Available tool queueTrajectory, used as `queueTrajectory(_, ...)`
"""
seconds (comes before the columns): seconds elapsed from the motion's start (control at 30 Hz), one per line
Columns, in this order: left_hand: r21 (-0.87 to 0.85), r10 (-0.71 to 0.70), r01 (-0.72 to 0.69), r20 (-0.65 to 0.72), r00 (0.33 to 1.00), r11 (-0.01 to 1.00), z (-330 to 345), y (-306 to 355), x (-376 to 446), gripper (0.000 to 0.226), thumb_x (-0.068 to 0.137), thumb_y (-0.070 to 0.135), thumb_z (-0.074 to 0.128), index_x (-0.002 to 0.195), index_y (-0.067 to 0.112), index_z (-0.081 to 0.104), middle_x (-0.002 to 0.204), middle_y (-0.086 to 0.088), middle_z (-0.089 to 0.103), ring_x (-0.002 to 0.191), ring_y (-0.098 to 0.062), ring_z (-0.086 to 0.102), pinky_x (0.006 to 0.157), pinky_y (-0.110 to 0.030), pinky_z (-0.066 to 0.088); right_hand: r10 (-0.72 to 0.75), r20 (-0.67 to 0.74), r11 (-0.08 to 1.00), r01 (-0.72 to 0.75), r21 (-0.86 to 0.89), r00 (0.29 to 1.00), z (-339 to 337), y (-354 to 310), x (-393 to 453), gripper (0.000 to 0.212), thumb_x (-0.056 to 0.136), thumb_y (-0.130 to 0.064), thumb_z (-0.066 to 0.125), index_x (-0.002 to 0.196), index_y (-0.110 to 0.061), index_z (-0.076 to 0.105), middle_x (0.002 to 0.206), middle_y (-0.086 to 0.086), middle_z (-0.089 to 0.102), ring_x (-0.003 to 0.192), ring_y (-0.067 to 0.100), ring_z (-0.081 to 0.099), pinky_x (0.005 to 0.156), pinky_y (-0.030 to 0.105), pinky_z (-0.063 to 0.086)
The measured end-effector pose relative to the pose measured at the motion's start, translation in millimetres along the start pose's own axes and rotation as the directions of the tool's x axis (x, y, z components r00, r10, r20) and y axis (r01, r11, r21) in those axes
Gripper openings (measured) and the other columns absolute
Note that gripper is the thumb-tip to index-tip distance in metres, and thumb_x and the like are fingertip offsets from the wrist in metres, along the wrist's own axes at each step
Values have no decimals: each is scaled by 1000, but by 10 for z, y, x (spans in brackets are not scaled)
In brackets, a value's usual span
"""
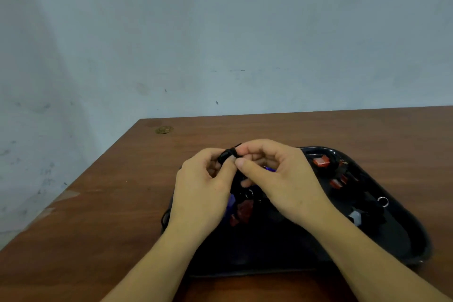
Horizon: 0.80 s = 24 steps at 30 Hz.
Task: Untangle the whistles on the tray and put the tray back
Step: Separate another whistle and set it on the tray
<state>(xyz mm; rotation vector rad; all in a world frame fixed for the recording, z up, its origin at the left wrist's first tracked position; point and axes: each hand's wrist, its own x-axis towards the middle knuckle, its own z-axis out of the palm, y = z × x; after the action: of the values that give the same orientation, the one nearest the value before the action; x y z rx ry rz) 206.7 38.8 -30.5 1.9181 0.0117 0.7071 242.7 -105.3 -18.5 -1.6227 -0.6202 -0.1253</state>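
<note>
A black tray (404, 233) lies on the wooden table in front of me. Above its far left corner both hands work on a black cord knot (228, 154). My left hand (203, 189) pinches the knot from the left. My right hand (277, 179) pinches the same cord from the right, thumb against the left thumb. Below the hands a dark red whistle (242, 212) and a purple whistle (231, 201) hang or lie, partly hidden. Two red whistles (321, 160) (338, 182) lie at the tray's far right, and a grey whistle (355, 216) with a metal ring (383, 201) lies nearer.
The brown wooden table (98, 216) ends at a left edge running diagonally and a far edge against a pale blue-grey wall (220, 32). A round mark (164, 129) sits near the table's far left corner. Bare tabletop lies left of the tray.
</note>
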Motion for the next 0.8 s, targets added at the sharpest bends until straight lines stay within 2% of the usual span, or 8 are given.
queueTrajectory(0.1,-14,-4,4,4,1000,1000,18,4,-12,9,93,26,66,94,30,74,72,13,71,63,-9,66,64,-38,57,47,-14,998,-46,37,999,-16,-3,2,12,89,-9,73,94,-20,76,84,2,74,75,15,71,62,33,61)
queueTrajectory(0.17,-14,8,-8,10,1000,1000,21,37,-28,8,93,26,67,93,30,73,72,14,71,63,-8,67,63,-34,57,32,-32,999,-33,-23,999,-17,-18,-8,11,90,-13,72,93,-23,76,83,-1,73,73,10,68,57,29,59)
queueTrajectory(0.27,4,14,-14,4,1000,1000,24,65,-50,6,92,28,67,95,29,72,72,14,71,63,-6,66,62,-29,55,-8,-79,991,-3,-135,997,-30,-22,-18,13,93,-17,68,89,-29,73,82,-7,73,73,10,68,61,31,60)
queueTrajectory(0.47,35,45,-45,-13,999,998,27,98,-58,10,93,30,66,100,26,71,74,11,71,61,-5,66,60,-29,56,40,-143,989,-59,-137,989,-22,-42,-21,10,93,-21,64,87,-27,66,82,-2,70,62,9,62,61,28,58)
queueTrajectory(0.57,93,83,-83,1,997,992,32,134,-82,11,93,30,65,102,27,70,77,16,70,74,3,65,63,-14,50,171,-163,985,-168,29,972,-26,-58,11,13,92,-11,61,84,-15,71,73,1,70,57,9,58,53,24,52)
queueTrajectory(0.63,112,94,-95,16,995,989,36,157,-96,11,93,31,64,102,29,70,78,18,69,78,5,64,64,-11,48,281,-131,949,-255,186,951,-39,-59,30,22,92,-7,59,76,-13,72,70,5,65,58,9,55,50,23,48)
queueTrajectory(0.7,118,96,-99,27,995,988,41,168,-100,10,93,30,64,101,29,69,80,17,69,79,5,64,67,-12,50,349,-28,888,-321,329,937,-61,-58,38,28,92,-5,57,69,-14,70,69,6,55,59,11,49,49,22,44)
queueTrajectory(0.8,139,104,-109,38,994,984,38,173,-113,8,93,30,64,99,33,66,81,19,67,82,6,62,71,-13,51,380,117,788,-388,479,917,-98,-69,28,24,90,-3,54,73,-12,68,73,5,50,58,10,45,49,20,41)
